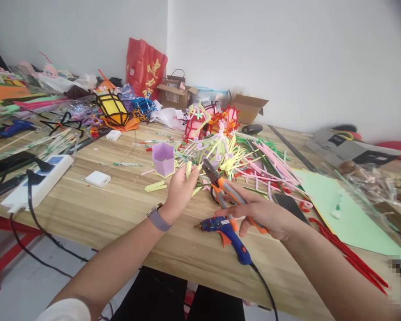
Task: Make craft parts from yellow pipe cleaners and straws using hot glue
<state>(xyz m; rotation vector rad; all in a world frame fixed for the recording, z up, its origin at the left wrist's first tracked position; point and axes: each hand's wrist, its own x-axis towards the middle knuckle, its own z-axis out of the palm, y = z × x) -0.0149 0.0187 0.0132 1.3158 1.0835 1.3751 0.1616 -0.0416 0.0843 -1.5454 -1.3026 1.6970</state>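
Between thumb and fingers, my left hand [181, 189] pinches a pale yellow-green twisted piece [188, 170]. My right hand [254, 208] is wrapped round the orange and grey handles of pliers [227, 189], whose jaws are beside the tip of the left hand's piece. Below the pliers a blue glue gun [225, 228] lies on the table, its nozzle pointing left. Left of my left hand rest similar yellow-green pieces [155, 187]. A purple hexagonal cup [163, 159] stands just behind them.
A heap of pipe cleaners [234, 156] and small lanterns spreads behind my hands. At left are a white power strip [40, 180] and a white charger [98, 179]. Green sheets [347, 209] and red pipe cleaners [349, 254] lie at right. A red bag [145, 67] and cardboard boxes stand behind.
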